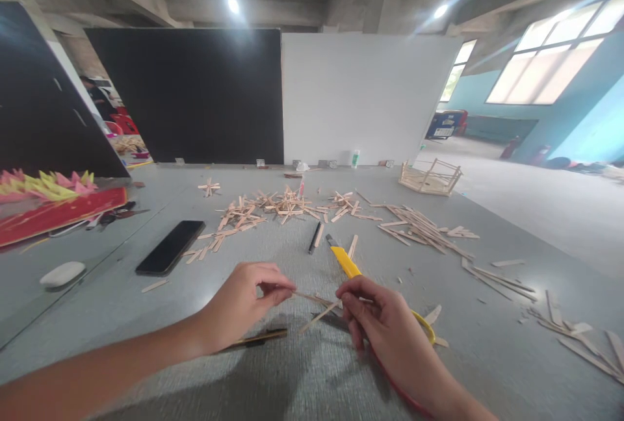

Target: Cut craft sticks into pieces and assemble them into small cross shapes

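Observation:
My left hand [258,294] is closed in a pinch at the end of a thin wooden stick [309,296], just above the grey table. Opposite it, my right hand [375,310] pinches another wooden stick [319,317], which slants down to the left. The two sticks come close together between the hands; whether they touch I cannot tell. A yellow utility knife [345,261] lies right behind my right hand, blade pointing away. Beside that hand shows a yellow loop [425,327], the rest hidden. Under my left wrist lies a dark, slim tool [263,338], partly covered.
Loose craft sticks [287,203] lie in heaps across the table, more [424,229] at right. A black pen [314,238], a phone [170,247] and a white case [62,274] lie nearer. A small stick-built frame [431,178] stands at the back right, before upright panels [361,96].

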A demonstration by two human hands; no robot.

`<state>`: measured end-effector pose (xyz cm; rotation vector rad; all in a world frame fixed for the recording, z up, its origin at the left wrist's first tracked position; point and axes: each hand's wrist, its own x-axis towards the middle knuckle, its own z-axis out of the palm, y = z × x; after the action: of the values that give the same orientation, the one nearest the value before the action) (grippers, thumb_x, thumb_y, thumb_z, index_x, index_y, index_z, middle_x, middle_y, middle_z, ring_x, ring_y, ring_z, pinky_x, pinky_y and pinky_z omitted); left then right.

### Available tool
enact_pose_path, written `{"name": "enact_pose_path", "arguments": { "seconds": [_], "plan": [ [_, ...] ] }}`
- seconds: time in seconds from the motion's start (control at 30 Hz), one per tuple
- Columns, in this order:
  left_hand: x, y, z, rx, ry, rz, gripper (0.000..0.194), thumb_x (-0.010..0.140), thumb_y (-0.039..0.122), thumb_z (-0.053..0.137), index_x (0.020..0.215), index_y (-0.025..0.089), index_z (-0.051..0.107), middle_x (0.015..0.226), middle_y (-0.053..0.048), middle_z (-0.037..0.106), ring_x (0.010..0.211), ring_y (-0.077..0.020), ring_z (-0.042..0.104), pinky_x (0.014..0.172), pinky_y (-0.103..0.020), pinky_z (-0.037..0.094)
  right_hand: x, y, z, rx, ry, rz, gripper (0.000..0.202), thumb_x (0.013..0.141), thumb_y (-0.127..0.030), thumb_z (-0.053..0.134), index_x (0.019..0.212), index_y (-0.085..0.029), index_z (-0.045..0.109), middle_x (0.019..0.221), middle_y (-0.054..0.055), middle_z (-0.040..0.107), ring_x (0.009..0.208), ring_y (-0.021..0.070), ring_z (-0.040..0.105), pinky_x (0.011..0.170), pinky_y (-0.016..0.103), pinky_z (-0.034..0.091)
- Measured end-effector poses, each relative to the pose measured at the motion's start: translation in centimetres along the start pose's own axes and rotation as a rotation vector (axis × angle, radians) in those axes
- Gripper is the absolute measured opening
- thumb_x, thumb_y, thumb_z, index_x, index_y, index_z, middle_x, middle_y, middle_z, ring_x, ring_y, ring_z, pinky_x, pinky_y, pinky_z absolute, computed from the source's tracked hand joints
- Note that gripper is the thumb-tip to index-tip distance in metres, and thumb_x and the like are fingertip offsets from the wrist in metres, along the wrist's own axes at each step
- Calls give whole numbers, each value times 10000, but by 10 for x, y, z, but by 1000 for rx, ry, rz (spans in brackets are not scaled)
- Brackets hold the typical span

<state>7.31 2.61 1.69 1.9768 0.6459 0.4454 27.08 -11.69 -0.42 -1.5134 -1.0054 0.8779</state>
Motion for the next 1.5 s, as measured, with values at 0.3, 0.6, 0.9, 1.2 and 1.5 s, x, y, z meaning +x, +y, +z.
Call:
{"name": "enact_pose_path", "arguments": {
  "seconds": [0.3, 0.6, 0.9, 1.2, 1.5],
  "plan": [
    [-1, 3, -1, 23, 10, 61, 141, 904, 249, 689, 915, 191, 817, 920, -42, 728, 851, -181, 663, 774, -281, 487, 0, 2, -3, -99, -23, -16, 237, 955, -411, 589, 877, -200, 661, 523, -66, 509, 455, 111, 477, 487, 238, 355],
    [-1, 5, -1, 28, -11, 28, 146, 911, 260, 667, 902, 194, 797, 891, -29, 715, 838, -178, 639, 777, -285, 481, -1, 2, -2, -154, -29, -9, 217, 934, -381, 601, 837, -204, 680, 556, -45, 552, 467, 124, 525, 502, 246, 409],
    [-7, 3, 5, -36, -93, -58, 178, 933, 295, 631, 918, 164, 751, 811, -15, 700, 778, -167, 627, 737, -273, 496, 1, 5, 1, -64, -93, 29, 247, 920, -416, 632, 840, -186, 670, 669, -39, 594, 456, 85, 549, 490, 217, 427],
    [-15, 2, 17, -122, -172, -72, 128, 889, 221, 650, 923, 171, 763, 865, -22, 715, 837, -178, 647, 785, -285, 505, -7, 9, 13, 59, -162, 51, 363, 878, -550, 685, 859, -189, 667, 666, -30, 592, 474, 109, 541, 486, 244, 437],
    [-22, 3, 24, -226, -267, -147, 117, 913, 239, 635, 945, 167, 722, 746, 10, 651, 716, -144, 604, 664, -247, 453, -12, 11, 18, -67, -120, -7, 147, 910, -308, 627, 856, -188, 692, 661, -23, 611, 479, 86, 473, 484, 218, 361]
  ]
}}
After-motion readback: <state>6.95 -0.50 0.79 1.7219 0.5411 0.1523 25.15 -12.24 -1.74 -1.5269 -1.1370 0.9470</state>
